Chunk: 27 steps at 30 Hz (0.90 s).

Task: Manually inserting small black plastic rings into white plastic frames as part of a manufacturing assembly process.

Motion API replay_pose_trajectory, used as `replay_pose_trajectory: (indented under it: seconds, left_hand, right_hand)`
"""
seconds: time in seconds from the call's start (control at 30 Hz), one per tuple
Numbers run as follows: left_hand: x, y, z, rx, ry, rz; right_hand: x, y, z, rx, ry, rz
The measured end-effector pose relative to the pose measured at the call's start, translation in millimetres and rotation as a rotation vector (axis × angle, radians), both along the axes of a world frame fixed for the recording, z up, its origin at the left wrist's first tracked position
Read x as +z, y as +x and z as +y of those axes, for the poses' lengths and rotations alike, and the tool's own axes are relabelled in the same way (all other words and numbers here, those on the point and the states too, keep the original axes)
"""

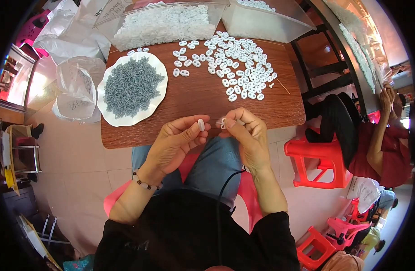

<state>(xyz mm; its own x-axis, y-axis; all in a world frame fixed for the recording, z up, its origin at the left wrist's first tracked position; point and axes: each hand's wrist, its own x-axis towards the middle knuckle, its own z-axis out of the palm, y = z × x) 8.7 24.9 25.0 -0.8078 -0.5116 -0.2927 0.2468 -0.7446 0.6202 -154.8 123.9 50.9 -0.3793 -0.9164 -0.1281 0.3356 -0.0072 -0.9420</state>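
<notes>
Over the table's near edge, my left hand [178, 141] pinches a small white oval plastic piece [201, 125] between thumb and fingertips. Close beside it, my right hand [249, 137] is closed on another small piece [223, 123], whitish and partly clear; the fingers cover much of it. The two pieces are apart. Beyond my hands, many white oval pieces with two dark-looking holes [232, 81] lie scattered on the brown table [189, 97]. To the left, a white scalloped plate [109, 118] holds a heap of small grey-blue rod-like parts [131, 88].
Two clear plastic bins [171, 27] [266, 27] of whitish parts stand along the table's far side. A thin brown stick [283, 86] lies by the right edge. A plastic bag [78, 90] is at the left. On the right, a person in dark red [381, 153] sits near a red stool [318, 158].
</notes>
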Motion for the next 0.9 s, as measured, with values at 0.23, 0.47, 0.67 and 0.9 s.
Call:
replay_pose_trajectory:
  seconds: [0.23,0.47,0.67,0.9]
  left_hand:
    - [-2.6,1.6,0.1,0.001,-0.018,-0.022]
    - [-3.6,1.7,-0.6,-0.008,0.03,-0.03]
    - [-9.2,2.1,-1.4,0.001,0.023,-0.03]
    - [-7.0,-1.0,-0.4,-0.014,-0.017,-0.068]
  right_hand:
    - [-4.7,3.6,-2.0,0.026,-0.051,-0.029]
    - [-9.2,8.3,-1.0,0.021,-0.065,0.003]
    - [-9.9,10.9,-0.7,0.028,-0.073,0.013]
    - [-10.1,11.5,-1.1,0.005,-0.086,0.009]
